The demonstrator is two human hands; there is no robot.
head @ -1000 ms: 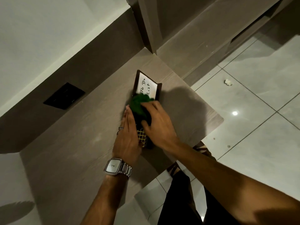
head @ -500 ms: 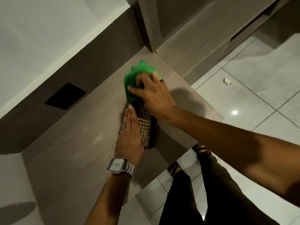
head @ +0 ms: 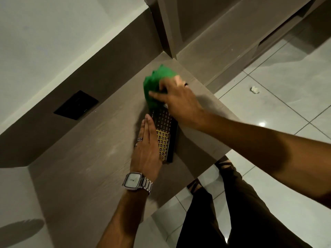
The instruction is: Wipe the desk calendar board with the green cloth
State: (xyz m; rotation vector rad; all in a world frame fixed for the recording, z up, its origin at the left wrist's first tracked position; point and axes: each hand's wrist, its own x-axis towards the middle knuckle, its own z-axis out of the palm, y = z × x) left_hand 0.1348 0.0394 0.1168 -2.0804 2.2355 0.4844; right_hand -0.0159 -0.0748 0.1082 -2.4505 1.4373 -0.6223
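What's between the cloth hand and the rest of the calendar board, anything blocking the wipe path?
Nothing loose lies on the board. The right hand presses the green cloth on its far end. Only the left hand, flat along the board's left edge, covers part of it.

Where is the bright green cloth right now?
In the head view, the bright green cloth is bunched under the right hand at the far end of the dark desk calendar board, beyond the flat left hand.

Wooden desk (head: 86, 158), glossy tiled floor (head: 279, 111)
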